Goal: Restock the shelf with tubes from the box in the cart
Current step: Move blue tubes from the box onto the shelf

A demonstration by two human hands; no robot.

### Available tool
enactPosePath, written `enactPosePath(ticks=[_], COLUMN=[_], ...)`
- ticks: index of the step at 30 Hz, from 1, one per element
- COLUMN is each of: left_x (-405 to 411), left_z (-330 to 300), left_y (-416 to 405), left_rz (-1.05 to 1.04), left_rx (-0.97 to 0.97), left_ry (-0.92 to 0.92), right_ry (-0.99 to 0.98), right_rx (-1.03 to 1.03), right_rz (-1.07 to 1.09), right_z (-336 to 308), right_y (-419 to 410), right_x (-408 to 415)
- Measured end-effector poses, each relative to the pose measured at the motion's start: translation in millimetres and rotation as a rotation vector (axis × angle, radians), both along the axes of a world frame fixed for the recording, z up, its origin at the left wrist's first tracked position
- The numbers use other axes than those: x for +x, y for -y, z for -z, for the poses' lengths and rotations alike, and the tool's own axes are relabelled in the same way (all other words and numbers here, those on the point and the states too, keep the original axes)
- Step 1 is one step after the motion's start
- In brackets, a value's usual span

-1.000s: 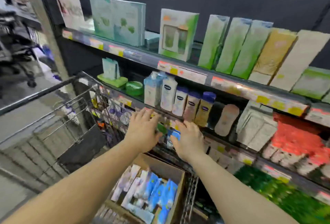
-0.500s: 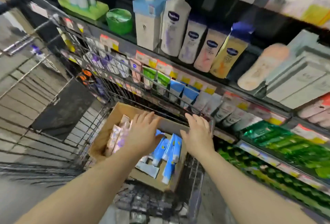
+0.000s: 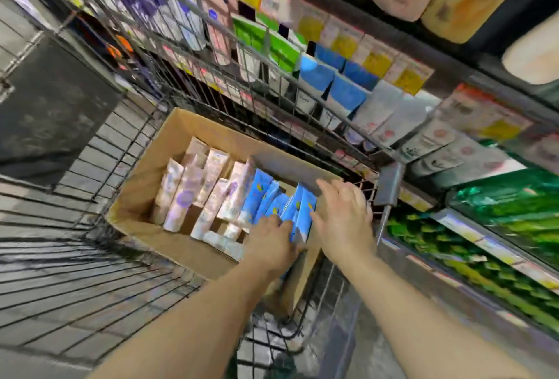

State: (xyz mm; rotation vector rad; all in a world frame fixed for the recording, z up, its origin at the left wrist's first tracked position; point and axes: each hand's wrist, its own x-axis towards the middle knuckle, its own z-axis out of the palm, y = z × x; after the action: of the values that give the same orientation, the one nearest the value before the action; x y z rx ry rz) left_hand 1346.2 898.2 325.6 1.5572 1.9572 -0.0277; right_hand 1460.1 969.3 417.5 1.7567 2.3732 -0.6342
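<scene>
Both hands reach into the box (image 3: 145, 185) in the cart (image 3: 90, 148) — left hand (image 3: 270, 242) grips blue tubes (image 3: 298, 209); right hand (image 3: 343, 218) hovers, grip open, fingers spread, at the box's right edge.

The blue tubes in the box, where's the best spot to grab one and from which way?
Probably the top end, from above. The blue tubes stand nearly upright, packed side by side in the cardboard box, so only their upper ends are free. Both hands, left and right, are already reaching there.
</scene>
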Motion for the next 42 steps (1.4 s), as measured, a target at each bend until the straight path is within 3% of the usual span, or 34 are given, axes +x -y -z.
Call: enactPosePath(ticks=[8, 13, 17, 21, 28, 30, 32, 34, 38, 42], left_x=[19, 18, 4, -17, -37, -32, -31, -34, -29, -23], left_z=[15, 18, 14, -4, -39, -46, -43, -30, 12, 22], left_y=[-26, -36, -34, -27, -16, -18, -17, -13, 12, 17], left_rz=[-0.181, -0.369, -0.582, -0.816, -0.821, -0.731, -0.68, -0.642, -0.585, -0.497], left_rx=[-0.096, -0.136, -0.139, -0.17, -0.146, -0.131, -0.141, -0.188, -0.29, -0.349], left_ry=[0.049, 0.172, 0.354, 0.664, 1.248, 1.293, 1.274, 1.086, 0.463, 0.289], right_ry=[-0.028, -0.038, -0.049, -0.057, 0.024, -0.12, -0.395, -0.545, -0.52, -0.485], right_rx=[-0.017, -0.029, -0.04, -0.056, -0.115, -0.272, -0.425, -0.427, -0.386, -0.4], right_rz=[0.015, 0.023, 0.043, 0.057, 0.132, 0.206, 0.334, 0.407, 0.434, 0.419], right_z=[2, 1, -1, -2, -5, -2, -3, -5, 0, 4], right_y=[-1, -1, -2, -3, -10, -15, -17, -19, -22, -20], right_x=[2, 2, 2, 1, -4, -4, -3, 1, 2, 3])
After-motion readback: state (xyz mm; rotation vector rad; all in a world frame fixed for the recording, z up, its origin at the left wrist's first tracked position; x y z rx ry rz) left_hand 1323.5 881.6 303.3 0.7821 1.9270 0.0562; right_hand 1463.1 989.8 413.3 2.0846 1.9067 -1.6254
